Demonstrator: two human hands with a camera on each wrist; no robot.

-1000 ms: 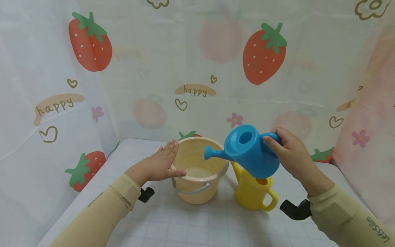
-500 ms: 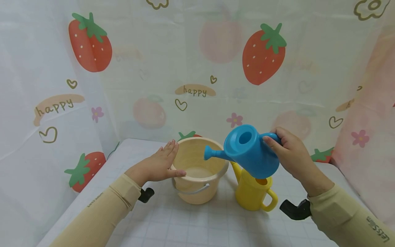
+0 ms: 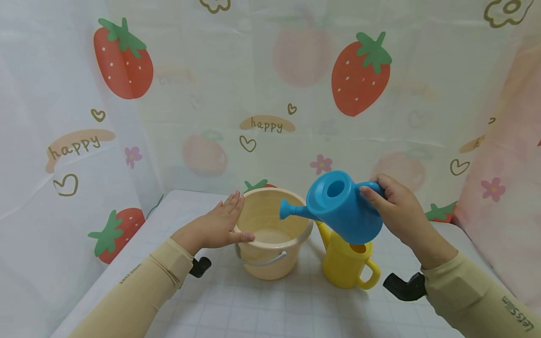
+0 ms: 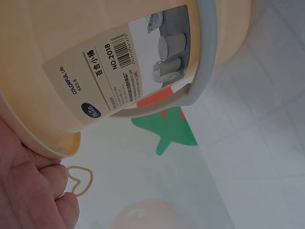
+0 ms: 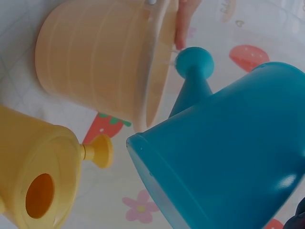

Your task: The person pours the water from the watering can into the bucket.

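My right hand (image 3: 399, 213) grips the handle of a blue watering can (image 3: 338, 206) and holds it tilted in the air, its spout (image 3: 291, 210) over the rim of a cream bucket (image 3: 272, 232). The right wrist view shows the blue can (image 5: 228, 157) with its spout tip close to the bucket's rim (image 5: 157, 67). My left hand (image 3: 217, 225) lies flat against the bucket's left side, fingers straight and thumb on the rim. The left wrist view shows the bucket's label (image 4: 128, 62) and grey bail handle (image 4: 205, 62).
A yellow watering can (image 3: 348, 263) stands on the table (image 3: 270, 310) just right of the bucket, under the blue one. Strawberry-print curtains (image 3: 270, 94) close in the back and both sides. The table carries a white grid-pattern cloth.
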